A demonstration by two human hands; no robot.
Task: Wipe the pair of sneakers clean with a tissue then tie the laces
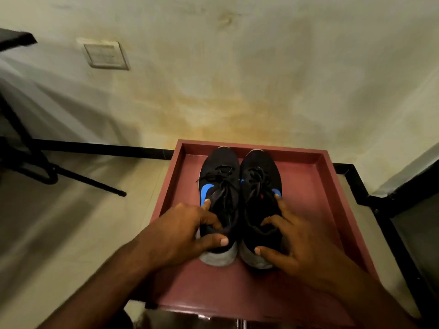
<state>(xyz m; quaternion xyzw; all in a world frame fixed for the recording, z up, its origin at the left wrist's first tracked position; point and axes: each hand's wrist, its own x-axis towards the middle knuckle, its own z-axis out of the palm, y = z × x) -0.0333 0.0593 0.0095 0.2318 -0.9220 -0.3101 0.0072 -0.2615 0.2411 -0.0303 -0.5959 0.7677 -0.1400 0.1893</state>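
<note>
My left hand (187,230) and right hand (288,241) each grip a sneaker heel; I should steady both shoes (240,176) squarely on the tray (332,210).

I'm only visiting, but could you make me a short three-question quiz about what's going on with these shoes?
1. True or false: each hand grips the heel end of one sneaker.
2. What do the sneakers stand in? A) a reddish tray B) a sink C) a basket
3. Fill in: the sneakers' toes point ___ the wall.

Key:
1. True: left hand on the left sneaker, right hand on the right sneaker.
2. A, the tray.
3. toward, the stained wall.
</note>
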